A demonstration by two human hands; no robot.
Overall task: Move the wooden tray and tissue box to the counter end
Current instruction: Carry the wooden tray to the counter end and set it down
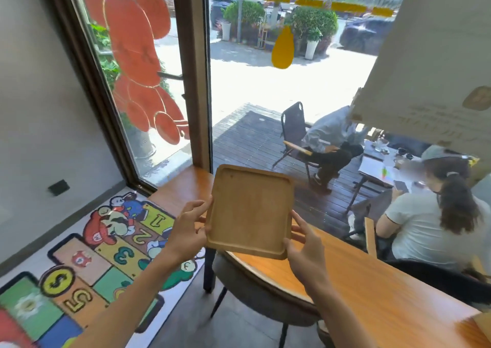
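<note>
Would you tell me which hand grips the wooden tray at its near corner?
The right hand holds the wooden tray at its near corner; the left hand grips the left edge.

The wooden tray [249, 210] is held up over the near end of the counter [372, 289], gripped on its left edge by the left hand [187, 230] and at its right corner by the right hand [305, 252]. A chair [255, 292] is tucked under the counter just below the tray. A hopscotch floor mat [87, 262] is spread out to the left. Behind the counter the window [292, 81] is found, with two seated people [425, 225] outside to the right.
</note>
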